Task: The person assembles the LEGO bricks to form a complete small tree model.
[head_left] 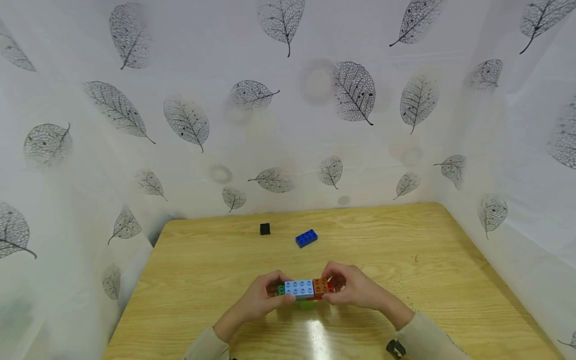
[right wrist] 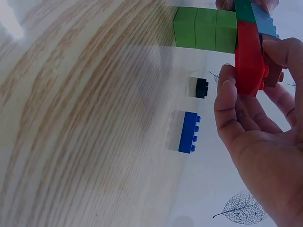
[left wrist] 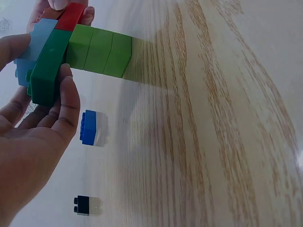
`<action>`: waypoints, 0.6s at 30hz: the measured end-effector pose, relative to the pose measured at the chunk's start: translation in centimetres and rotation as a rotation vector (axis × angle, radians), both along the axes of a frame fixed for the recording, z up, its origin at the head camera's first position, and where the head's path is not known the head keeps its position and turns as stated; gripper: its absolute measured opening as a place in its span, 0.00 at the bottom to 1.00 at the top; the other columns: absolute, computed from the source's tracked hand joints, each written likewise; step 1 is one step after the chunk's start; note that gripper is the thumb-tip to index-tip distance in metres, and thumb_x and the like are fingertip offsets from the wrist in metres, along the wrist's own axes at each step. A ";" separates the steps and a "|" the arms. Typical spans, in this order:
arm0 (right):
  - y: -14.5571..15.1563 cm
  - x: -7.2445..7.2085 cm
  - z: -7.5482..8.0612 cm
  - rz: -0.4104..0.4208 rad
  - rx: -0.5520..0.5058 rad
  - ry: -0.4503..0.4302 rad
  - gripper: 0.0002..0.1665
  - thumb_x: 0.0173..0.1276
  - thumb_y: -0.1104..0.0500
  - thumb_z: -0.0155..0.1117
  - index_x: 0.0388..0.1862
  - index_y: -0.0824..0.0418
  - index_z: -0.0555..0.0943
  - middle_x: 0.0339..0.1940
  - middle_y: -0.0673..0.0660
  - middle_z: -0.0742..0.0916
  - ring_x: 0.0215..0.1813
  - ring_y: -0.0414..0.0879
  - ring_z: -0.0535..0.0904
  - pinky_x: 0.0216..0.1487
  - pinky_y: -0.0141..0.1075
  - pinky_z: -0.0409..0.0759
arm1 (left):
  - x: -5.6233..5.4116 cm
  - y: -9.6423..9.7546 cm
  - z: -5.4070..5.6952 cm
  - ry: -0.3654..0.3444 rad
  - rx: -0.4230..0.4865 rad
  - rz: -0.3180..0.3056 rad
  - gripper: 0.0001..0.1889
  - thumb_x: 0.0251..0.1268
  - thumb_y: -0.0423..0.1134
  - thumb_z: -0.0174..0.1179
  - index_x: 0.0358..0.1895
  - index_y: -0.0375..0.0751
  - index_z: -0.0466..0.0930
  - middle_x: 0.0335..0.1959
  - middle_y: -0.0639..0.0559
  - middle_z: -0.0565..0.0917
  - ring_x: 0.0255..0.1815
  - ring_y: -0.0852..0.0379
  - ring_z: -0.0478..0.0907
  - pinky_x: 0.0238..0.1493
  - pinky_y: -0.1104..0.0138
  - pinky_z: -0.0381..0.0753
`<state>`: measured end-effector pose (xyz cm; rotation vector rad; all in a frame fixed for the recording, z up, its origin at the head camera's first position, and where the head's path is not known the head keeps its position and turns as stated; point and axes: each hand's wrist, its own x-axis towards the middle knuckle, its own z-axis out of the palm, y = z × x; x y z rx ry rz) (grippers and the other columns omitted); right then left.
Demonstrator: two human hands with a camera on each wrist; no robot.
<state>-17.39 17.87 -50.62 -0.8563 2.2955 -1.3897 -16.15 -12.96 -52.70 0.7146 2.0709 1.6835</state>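
Observation:
A structure of toy building bricks stands between both hands. A column of light green bricks [left wrist: 98,49] rises from the table. Across its top lie a dark green brick [left wrist: 46,78] and a red brick [right wrist: 249,61], end to end. Above these sit a light blue brick [head_left: 299,288] and an orange-brown brick [head_left: 320,286]. My left hand [head_left: 258,297] grips the left end, thumb against the light blue brick and fingers about the dark green one. The right hand [head_left: 355,286] holds the other end, thumb by the orange-brown brick and fingertips against the red brick.
Farther back on the wooden table [head_left: 202,260] lie a dark blue brick [head_left: 306,238] and a small black brick [head_left: 265,229]. A white curtain with a leaf print [head_left: 288,145] hangs behind the table and along its sides.

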 end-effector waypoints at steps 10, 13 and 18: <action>-0.2 -0.1 0.3 0.004 0.033 0.004 0.14 0.68 0.54 0.74 0.49 0.49 0.81 0.41 0.56 0.87 0.39 0.42 0.82 0.37 0.32 0.82 | 0.2 0.0 0.2 0.010 -0.003 0.004 0.14 0.74 0.39 0.65 0.55 0.35 0.81 0.49 0.39 0.86 0.42 0.63 0.84 0.45 0.69 0.85; -0.2 -0.1 0.4 0.014 0.032 -0.002 0.14 0.68 0.54 0.73 0.49 0.49 0.81 0.41 0.55 0.87 0.39 0.43 0.82 0.37 0.32 0.82 | 0.2 0.0 0.2 0.019 -0.003 0.003 0.13 0.74 0.38 0.65 0.55 0.34 0.81 0.49 0.38 0.86 0.42 0.63 0.84 0.45 0.69 0.85; -0.2 -0.1 0.5 0.031 0.032 -0.010 0.12 0.70 0.55 0.72 0.49 0.50 0.80 0.42 0.55 0.87 0.39 0.43 0.82 0.38 0.33 0.82 | 0.2 0.0 0.3 0.018 -0.016 0.007 0.13 0.74 0.38 0.65 0.55 0.35 0.81 0.49 0.39 0.86 0.43 0.62 0.84 0.45 0.70 0.85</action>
